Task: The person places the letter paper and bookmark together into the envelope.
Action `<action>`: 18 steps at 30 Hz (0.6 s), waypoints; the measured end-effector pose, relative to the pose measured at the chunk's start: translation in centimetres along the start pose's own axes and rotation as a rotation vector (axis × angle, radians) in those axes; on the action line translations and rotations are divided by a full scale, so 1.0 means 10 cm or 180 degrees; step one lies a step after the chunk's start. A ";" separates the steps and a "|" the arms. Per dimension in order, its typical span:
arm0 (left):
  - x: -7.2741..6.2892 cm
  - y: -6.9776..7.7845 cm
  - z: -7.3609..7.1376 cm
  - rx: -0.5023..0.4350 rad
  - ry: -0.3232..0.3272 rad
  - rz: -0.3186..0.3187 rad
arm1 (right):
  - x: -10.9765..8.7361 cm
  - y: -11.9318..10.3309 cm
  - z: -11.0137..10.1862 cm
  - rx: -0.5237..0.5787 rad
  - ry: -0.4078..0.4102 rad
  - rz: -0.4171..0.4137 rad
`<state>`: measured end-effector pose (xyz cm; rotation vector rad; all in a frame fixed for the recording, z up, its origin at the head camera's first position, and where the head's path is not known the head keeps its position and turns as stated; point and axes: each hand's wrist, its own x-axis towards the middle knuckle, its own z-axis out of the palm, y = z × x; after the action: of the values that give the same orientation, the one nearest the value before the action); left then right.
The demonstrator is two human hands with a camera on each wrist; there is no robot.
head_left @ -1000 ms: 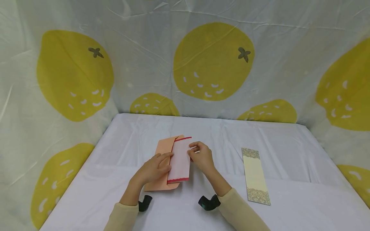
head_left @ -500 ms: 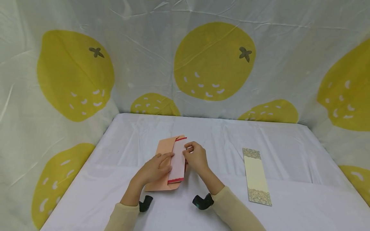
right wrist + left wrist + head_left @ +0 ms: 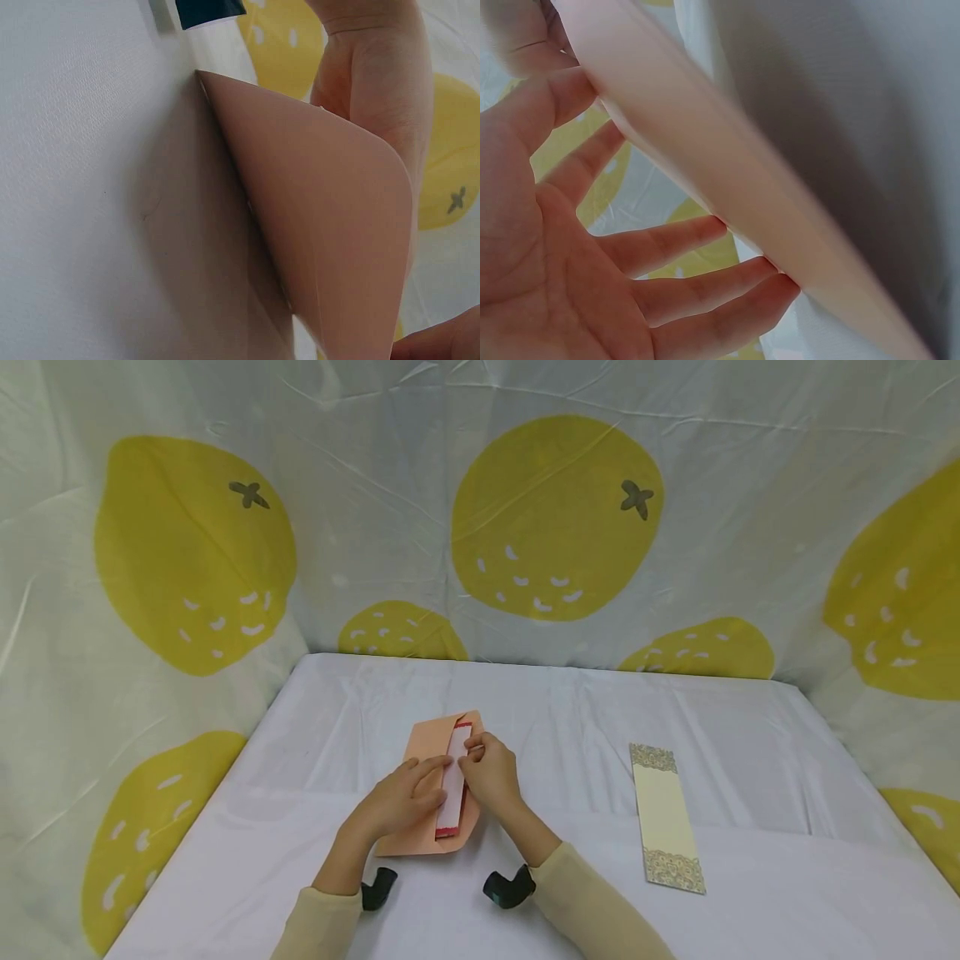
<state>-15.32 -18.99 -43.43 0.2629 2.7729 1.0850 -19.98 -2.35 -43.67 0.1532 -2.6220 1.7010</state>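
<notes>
Left hand [image 3: 401, 797], fingers spread straight, touches a peach envelope [image 3: 426, 742] at the middle of a white-clothed table [image 3: 585, 752]. Right hand [image 3: 492, 777] pinches the long free edge of a white, red-trimmed card [image 3: 452, 802] partly tucked inside. Rightward, well apart across bare cloth, lies a cream card with patterned end bands [image 3: 664, 810]. The table's far edge meets a lemon-print curtain [image 3: 555, 518].
</notes>
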 end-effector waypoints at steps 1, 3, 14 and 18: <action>0.00 0.00 0.00 0.0004 -0.0004 0.0002 | 0.00 0.00 0.01 -0.0002 -0.0007 0.0022; 0.00 0.00 0.00 0.0010 0.0000 0.0016 | -0.01 0.00 0.02 0.0025 -0.0024 0.0048; 0.00 0.00 0.01 0.0016 0.0012 0.0020 | 0.00 0.06 0.08 0.0463 -0.0173 0.0226; 0.00 -0.01 0.00 0.0020 0.0014 0.0014 | 0.01 0.09 0.11 0.0576 -0.0273 0.0322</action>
<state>-15.34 -19.00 -43.50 0.2678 2.7813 1.0794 -20.15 -3.00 -44.94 0.0986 -2.5721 2.0086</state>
